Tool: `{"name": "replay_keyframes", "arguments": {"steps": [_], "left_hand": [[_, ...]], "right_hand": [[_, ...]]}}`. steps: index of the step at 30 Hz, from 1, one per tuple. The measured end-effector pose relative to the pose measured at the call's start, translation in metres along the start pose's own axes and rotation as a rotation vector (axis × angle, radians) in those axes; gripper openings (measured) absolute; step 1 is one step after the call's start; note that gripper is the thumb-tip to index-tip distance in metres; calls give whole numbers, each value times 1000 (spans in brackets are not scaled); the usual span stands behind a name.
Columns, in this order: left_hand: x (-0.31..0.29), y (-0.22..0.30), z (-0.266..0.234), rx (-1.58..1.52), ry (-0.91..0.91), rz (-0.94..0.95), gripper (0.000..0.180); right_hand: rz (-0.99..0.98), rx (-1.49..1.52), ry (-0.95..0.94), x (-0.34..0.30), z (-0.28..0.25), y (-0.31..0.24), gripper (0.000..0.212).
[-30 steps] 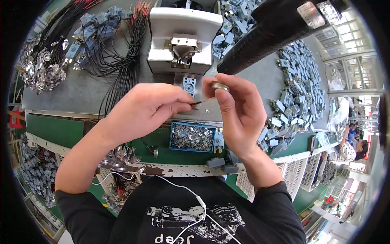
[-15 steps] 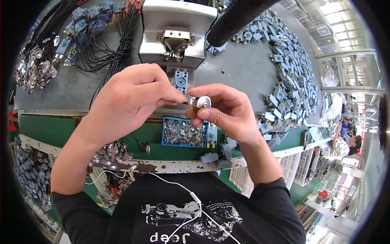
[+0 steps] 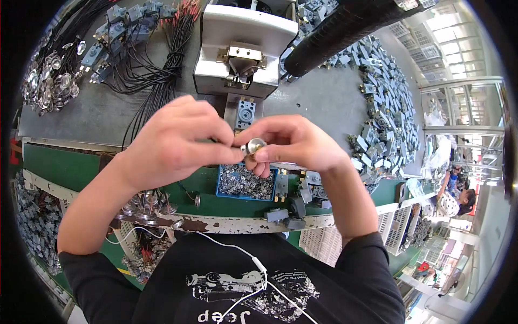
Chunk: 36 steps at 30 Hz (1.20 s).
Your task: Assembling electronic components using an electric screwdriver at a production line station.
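My right hand [image 3: 302,141] pinches a small round metal cap [image 3: 256,144] between thumb and fingers, its shiny face partly turned up. My left hand [image 3: 181,137] is closed, with its fingertips against the cap's left side; what they grip there is too small and blurred to make out. Both hands are over the front edge of the metal bench, above a blue tray [image 3: 218,188] of small metal pieces. Just behind them, a grey-blue switch block [image 3: 246,112] with brass tabs lies on the base of a metal press [image 3: 245,29].
Several grey-blue blocks [image 3: 278,215] sit right of the tray, and a large heap of them [image 3: 386,113] covers the bench's right side. Black wires [image 3: 172,67] and metal caps [image 3: 65,83] lie at left. A black tube [image 3: 345,32] slants over the bench.
Both hands and the cap have shifted slightly left, and the cap has tilted. My left fingertips have come right up to it. The view has moved a little.
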<state>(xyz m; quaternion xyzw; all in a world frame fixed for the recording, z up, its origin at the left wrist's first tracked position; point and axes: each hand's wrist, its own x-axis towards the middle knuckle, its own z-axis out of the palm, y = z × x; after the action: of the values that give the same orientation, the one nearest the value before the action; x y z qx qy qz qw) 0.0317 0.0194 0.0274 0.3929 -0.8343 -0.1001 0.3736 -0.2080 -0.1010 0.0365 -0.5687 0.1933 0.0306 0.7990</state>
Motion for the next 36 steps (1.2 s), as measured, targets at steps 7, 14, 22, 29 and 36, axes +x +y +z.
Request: {"name": "replay_keyframes", "arguments": {"steps": [7,14,22,29,36], "left_hand": [[-5,-1,8,-119,-282,97,18],[-1,5,6,-24,-87,-201,30],[26,-19,30,96,-141,-386,16],[30,-26,22,36,-236,-393,24],[30,-17,27,127,-210,-411,16]], "right_hand": [[188,-189,-350,40,-8,7,29],[-133,-422,419,-30,7,11,19],[-1175,-680,633,-37,0,-43,38],[-1149,-422,878,23,7,-87,64],[-1162,-176,660,39,19,-87,56]]}}
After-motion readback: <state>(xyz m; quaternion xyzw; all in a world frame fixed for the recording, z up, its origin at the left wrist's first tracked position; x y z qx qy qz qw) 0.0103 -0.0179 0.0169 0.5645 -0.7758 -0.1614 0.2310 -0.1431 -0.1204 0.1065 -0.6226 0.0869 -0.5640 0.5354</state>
